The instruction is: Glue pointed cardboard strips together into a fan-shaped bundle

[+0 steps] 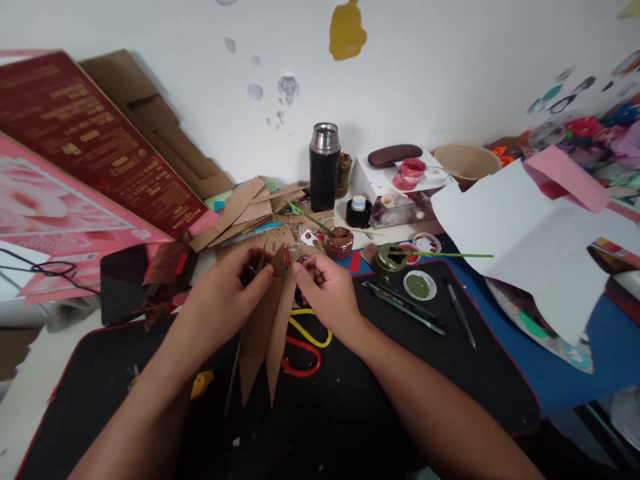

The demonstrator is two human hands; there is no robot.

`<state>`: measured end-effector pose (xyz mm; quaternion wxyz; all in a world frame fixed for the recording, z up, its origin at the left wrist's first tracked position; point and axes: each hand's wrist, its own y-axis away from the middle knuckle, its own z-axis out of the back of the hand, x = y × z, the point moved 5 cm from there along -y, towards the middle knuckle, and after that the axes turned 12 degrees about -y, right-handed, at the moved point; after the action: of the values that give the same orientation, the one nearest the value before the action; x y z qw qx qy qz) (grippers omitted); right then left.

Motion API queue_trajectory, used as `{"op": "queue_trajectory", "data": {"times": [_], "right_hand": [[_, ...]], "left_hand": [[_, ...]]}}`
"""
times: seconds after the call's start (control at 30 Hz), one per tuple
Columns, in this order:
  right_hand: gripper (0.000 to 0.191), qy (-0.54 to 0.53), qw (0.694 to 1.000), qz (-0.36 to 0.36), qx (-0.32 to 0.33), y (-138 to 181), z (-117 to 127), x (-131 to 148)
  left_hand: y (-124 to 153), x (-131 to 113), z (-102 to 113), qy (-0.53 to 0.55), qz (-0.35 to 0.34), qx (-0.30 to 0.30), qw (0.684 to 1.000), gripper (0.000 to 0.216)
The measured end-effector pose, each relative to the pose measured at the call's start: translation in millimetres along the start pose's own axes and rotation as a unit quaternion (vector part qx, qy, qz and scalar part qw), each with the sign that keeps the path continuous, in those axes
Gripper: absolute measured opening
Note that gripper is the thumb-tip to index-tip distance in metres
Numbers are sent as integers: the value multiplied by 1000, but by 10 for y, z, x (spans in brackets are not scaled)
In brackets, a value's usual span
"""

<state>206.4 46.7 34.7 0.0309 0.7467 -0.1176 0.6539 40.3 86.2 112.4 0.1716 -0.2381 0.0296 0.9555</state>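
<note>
Both my hands meet above a black mat (380,373). My left hand (227,293) is closed around the top of several long pointed cardboard strips (265,340) that hang down with their tips toward me. My right hand (327,293) pinches the same bundle at its upper right, fingers curled by a small red piece. Under the strips lie scissors with red and yellow handles (303,347). A small yellow scrap (203,383) rests on the mat by my left forearm.
More cardboard strips (250,210) are piled behind my hands. A black flask (324,167), brown pot (340,241), green paint pot with a green stick (393,257), green paint lid (419,285), pens (460,313), white paper (530,247) and boxes (90,147) surround the mat.
</note>
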Motion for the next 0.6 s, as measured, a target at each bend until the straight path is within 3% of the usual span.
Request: {"op": "queue_trajectory", "data": {"times": [0.27,0.6], "right_hand": [[34,-116,989,-90,24,33,-64,-23],[43,-124,990,-69,16,103,-99,25]], "left_hand": [[-7,-26,52,-29,8,-33,999,25],[15,-46,32,-64,12,-57,996,23]]}}
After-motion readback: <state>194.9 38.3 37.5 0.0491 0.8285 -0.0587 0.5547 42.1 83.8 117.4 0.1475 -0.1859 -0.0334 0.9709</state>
